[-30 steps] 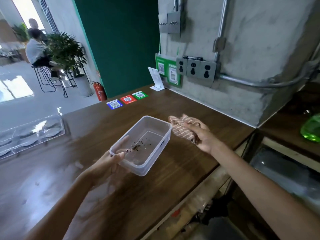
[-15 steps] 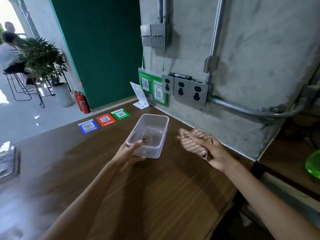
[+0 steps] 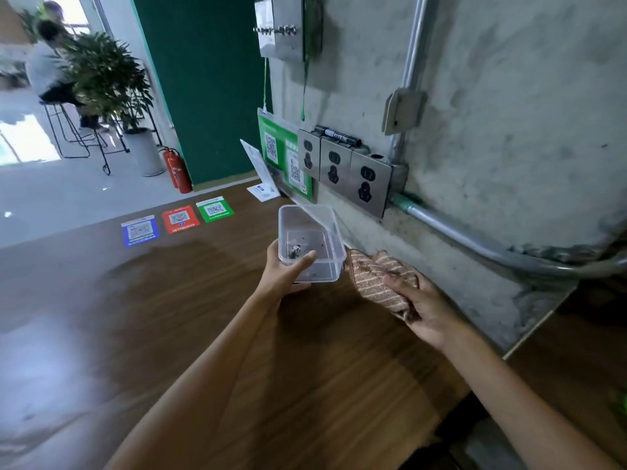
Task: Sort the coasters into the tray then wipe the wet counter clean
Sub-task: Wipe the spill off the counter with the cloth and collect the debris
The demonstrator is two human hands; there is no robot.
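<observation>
My left hand grips the near rim of a clear plastic container, thumb inside, holding it above the brown wooden counter. Dark crumbs lie on the container's bottom. Just right of it, my right hand holds a bunched brown striped cloth with dark specks on it, close to the concrete wall. A dull wet-looking sheen covers the counter's left part. The coaster tray is out of view.
The concrete wall with steel sockets and a pipe stands right behind my hands. Blue, red and green QR stickers lie at the counter's far edge. A white card stand leans by green wall signs. A person sits far left.
The view has swung right and the clear tray at the left has left the frame. My left hand carried the container toward the wall, now next to the cloth.
</observation>
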